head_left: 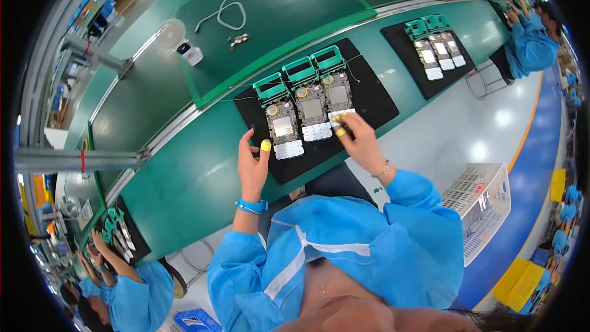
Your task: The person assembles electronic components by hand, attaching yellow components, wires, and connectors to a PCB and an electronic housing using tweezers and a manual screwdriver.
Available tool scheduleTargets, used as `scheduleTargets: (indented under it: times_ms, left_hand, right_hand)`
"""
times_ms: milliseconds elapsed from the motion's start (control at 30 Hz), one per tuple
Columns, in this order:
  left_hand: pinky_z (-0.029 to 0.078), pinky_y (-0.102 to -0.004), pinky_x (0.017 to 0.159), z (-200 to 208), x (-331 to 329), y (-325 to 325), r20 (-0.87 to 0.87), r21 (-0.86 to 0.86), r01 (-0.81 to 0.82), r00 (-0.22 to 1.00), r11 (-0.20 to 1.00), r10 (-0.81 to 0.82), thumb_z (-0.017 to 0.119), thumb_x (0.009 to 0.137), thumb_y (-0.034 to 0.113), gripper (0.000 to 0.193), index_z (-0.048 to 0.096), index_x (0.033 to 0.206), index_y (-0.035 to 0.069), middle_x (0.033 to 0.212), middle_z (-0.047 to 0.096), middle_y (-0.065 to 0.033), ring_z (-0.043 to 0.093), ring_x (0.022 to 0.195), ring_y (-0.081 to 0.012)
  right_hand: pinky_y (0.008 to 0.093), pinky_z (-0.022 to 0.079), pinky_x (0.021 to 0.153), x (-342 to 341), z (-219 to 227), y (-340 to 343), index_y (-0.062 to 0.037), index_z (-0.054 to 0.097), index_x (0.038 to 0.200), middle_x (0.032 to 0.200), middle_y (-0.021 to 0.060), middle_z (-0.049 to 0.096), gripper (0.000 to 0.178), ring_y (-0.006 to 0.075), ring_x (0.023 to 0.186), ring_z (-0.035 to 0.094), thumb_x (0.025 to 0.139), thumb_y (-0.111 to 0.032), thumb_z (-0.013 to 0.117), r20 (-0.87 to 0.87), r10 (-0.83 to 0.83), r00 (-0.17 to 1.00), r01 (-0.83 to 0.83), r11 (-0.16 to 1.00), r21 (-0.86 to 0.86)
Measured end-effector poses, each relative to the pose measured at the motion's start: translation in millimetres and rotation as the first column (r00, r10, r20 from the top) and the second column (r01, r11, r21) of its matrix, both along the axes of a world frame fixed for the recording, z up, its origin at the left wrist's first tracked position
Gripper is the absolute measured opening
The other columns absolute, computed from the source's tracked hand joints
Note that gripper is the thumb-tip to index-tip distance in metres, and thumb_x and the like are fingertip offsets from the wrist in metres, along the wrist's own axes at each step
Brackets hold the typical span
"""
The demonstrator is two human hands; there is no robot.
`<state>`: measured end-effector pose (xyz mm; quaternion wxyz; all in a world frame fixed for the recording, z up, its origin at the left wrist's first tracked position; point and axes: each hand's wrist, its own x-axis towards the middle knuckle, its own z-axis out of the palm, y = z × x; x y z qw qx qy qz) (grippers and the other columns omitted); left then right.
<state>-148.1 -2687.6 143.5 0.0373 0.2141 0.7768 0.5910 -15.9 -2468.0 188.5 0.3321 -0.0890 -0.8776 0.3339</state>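
Observation:
Three circuit boards lie side by side on a black mat [375, 101], each with a green plastic frame at its far end and a white dotted piece at its near end. These are the left board [283, 126], the middle board [312, 109] and the right board [338, 94]. My right hand [361, 144], with yellow finger covers, has its fingertips closed together at the right board's white piece; what they pinch, if anything, is hidden. Beside the left board, my left hand [252, 169] holds nothing, its thumb and fingers apart. A yellow cover sits on its thumb.
On the right, another mat [402, 55] holds similar boards near a person in blue [533, 46]. At lower left works another person [144, 292]. A small fan [172, 34] and a white cable [233, 18] lie beyond the ledge. A white basket [485, 209] stands to my right.

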Motion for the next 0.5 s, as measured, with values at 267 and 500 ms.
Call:
scheduleTargets:
  times_ms: [267, 500]
  left_hand:
    - [0.052, -0.0298, 0.076, 28.2, -26.7, -22.7, 0.266, 0.308, 0.214, 0.916, 0.927, -0.300, 0.049, 0.095, 0.024, 0.048, 0.034, 0.136, 0.004, 0.131, 0.043, -0.0131, 0.054, 0.093, -0.0167]
    - [0.045, -0.0247, 0.076, 47.5, -64.1, -46.0, 0.251, 0.318, 0.389, 0.845, 0.865, -0.473, 0.035, 0.099, 0.036, 0.045, 0.038, 0.134, 0.007, 0.125, 0.052, -0.0087, 0.050, 0.099, -0.0139]
  right_hand:
    - [0.0349, 0.050, 0.057, -50.8, 12.0, -112.4, -0.0089, 0.056, 0.108, 0.105, 0.0094, 0.057, 0.034, 0.0273, 0.071, 0.063, 0.078, -0.020, 0.067, 0.149, 0.062, 0.987, -0.066, 0.998, 0.024]
    - [0.0326, 0.050, 0.052, -90.7, 14.6, -145.1, -0.0094, 0.054, 0.110, 0.108, 0.0064, 0.050, 0.041, 0.0226, 0.070, 0.064, 0.075, -0.024, 0.069, 0.218, -0.102, 0.971, 0.019, 0.936, 0.352]
